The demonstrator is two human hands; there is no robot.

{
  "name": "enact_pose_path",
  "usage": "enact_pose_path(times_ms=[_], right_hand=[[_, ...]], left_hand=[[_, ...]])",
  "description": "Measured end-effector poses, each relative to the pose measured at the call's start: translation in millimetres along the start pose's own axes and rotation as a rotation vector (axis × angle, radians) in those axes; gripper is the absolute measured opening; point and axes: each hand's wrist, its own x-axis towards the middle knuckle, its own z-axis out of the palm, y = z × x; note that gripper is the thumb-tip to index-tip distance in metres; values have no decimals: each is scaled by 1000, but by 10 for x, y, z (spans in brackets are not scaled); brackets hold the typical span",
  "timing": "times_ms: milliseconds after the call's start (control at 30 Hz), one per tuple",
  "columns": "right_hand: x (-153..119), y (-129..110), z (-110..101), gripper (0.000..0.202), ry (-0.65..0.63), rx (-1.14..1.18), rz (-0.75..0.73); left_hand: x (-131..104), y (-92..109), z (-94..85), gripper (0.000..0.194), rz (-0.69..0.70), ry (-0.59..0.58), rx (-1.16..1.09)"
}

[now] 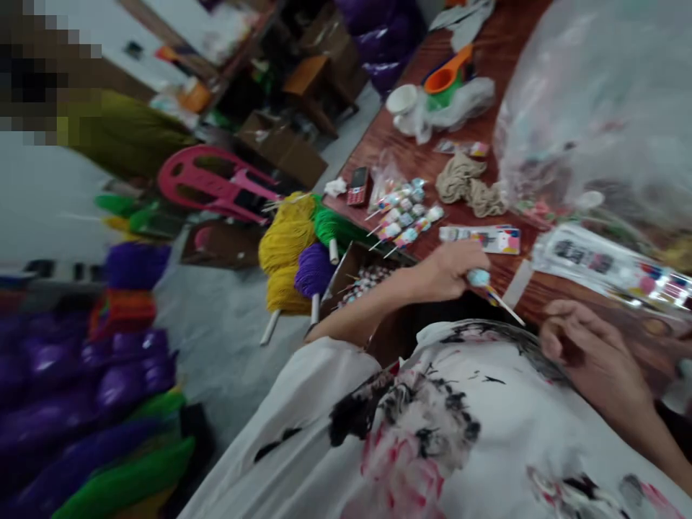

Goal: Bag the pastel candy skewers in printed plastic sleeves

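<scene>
Candy stick (478, 278) in the left hand (446, 274), gripped near its pale blue wrapped end, above the lap at the table (373, 144) edge. Bare white end slants down toward the right hand (597, 349), well short of touching. Right hand: fingers curled inward, near the table edge; blurred and dim there, so cannot tell whether anything is pinched in it.

Just beyond the left hand, printed wrappers (500, 238) lie flat on the wood. Farther left, a small pile of candy sticks (406, 216), near a red phone (357, 187). Crumpled beige cloth (469, 184) between pile and large clear bag (595, 108). Orange scoop (440, 80) and white cup (402, 100) toward the far end.

Under the left forearm, an open box (339, 278) holding many more sticks. Beside it, yellow bundle (288, 241) and purple bundle (314, 269). Pink chair (189, 180) beyond, on the floor.
</scene>
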Motion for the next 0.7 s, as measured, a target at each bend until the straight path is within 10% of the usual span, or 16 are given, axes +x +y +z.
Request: enact_pose_path(times_ms=[133,200,267,367,533,700], right_hand=[[0,74,-261,17,142,-169,-71],[-20,99,-333,10,163,-136,-132],[-40,131,-345,8,192,-112,-209],[-40,194,-290,14,250,-163,-318],[-35,268,-226,21,384,-344,-500],[-302,318,-330,15,517,-632,-688]], left_hand=[[-1053,-303,-771,11,-706,-480,130],[-1379,-379,-881,16,-1143,-549,248],[-1423,-373,-775,16,-1237,-545,354],[-1020,-161,-373,20,-1049,-489,421],[328,475,377,25,141,-195,-44],[1605,717,939,20,153,-143,403]])
